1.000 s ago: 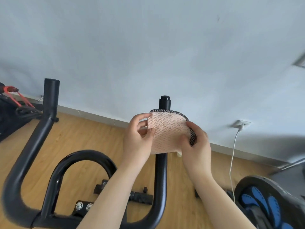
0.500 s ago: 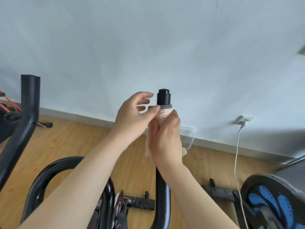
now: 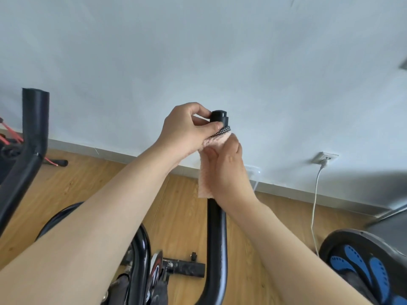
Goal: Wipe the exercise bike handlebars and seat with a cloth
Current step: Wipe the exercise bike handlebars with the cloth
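Pink knitted cloth (image 3: 204,181) wraps the black metal handlebar (image 3: 217,238) mid-frame; my right hand (image 3: 229,172) clenches around it, my left hand (image 3: 187,130) pinches its top edge.

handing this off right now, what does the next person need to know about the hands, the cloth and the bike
Left hand: pinches the cloth's mesh top edge just under the black end cap.
Right hand: grips the cloth wrapped round the right handlebar.
Done: cloth set at the top of that bar; how much is already wiped cannot be told.
Left: wipe down this bar, then the left handlebar and the seat, which is out of view.
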